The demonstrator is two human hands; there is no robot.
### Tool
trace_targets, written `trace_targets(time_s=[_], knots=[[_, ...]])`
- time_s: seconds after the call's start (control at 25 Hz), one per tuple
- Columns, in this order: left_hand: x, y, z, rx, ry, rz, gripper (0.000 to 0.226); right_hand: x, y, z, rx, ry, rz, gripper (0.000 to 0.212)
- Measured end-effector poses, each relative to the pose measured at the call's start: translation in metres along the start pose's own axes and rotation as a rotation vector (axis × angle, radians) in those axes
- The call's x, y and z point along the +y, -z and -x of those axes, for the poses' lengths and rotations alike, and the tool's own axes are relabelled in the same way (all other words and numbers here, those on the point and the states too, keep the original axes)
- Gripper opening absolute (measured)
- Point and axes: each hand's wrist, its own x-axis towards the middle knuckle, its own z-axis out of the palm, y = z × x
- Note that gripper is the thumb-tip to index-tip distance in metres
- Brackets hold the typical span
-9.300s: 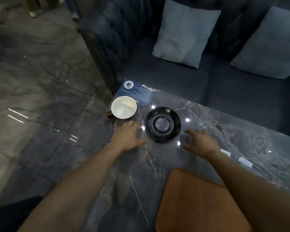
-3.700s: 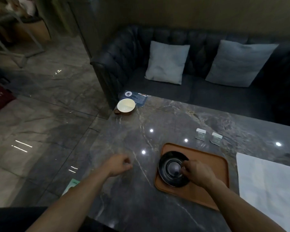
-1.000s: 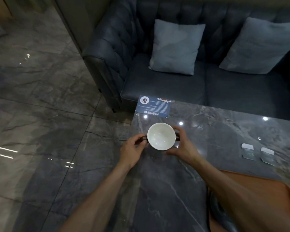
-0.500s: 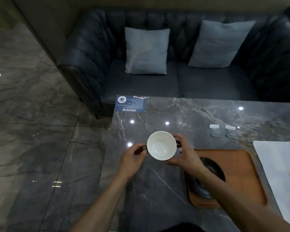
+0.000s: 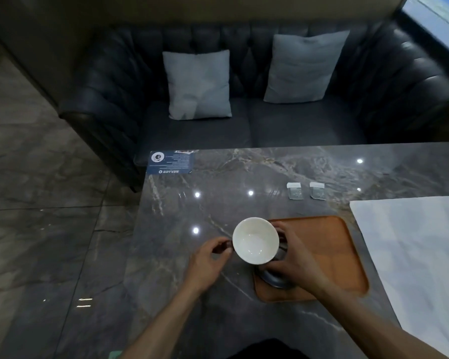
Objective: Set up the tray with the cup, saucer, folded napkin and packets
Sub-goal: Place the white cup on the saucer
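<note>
I hold a white cup in the air over the left edge of the brown tray. My left hand pinches the cup's dark handle on its left side. My right hand grips the cup's right wall. The black saucer lies on the tray's left part, mostly hidden under the cup and my right hand. Two small packets lie side by side on the table behind the tray. A large white napkin lies flat to the right of the tray.
The dark marble table ends at a left edge with floor beyond it. A blue card lies on its far left corner. A dark sofa with two grey cushions stands behind the table.
Both hands have carried the cup from the table's left part rightward, and it now hangs at the tray's left edge, partly over the saucer. The view has swung right.
</note>
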Motion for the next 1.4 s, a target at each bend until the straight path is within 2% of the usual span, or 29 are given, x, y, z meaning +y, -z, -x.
trace_targets(time_s=[0.2,0.48,0.68,0.88,1.12,1.4], knots=[[0.026,-0.042,0.014,0.025,0.015,-0.019,0.016,0.029,0.037,0.02,0.006,0.008,0.01,0.092],[0.045,-0.092,0.033,0.086,0.091,-0.003,0.022,0.06,0.063,0.037,-0.016,0.01,0.049,0.093],[0.042,-0.1,0.037,0.1,0.185,0.016,0.029,0.071,0.062,0.039,-0.034,0.024,0.091,0.091],[0.03,-0.102,0.035,0.096,0.311,0.036,0.025,0.079,0.054,0.042,-0.019,0.036,0.14,0.09],[0.018,-0.103,0.028,0.1,0.328,-0.01,0.022,0.085,0.043,0.034,-0.036,-0.017,0.188,0.095],[0.016,-0.106,0.024,0.116,0.344,-0.058,0.02,0.086,0.037,0.027,-0.035,-0.061,0.198,0.092]])
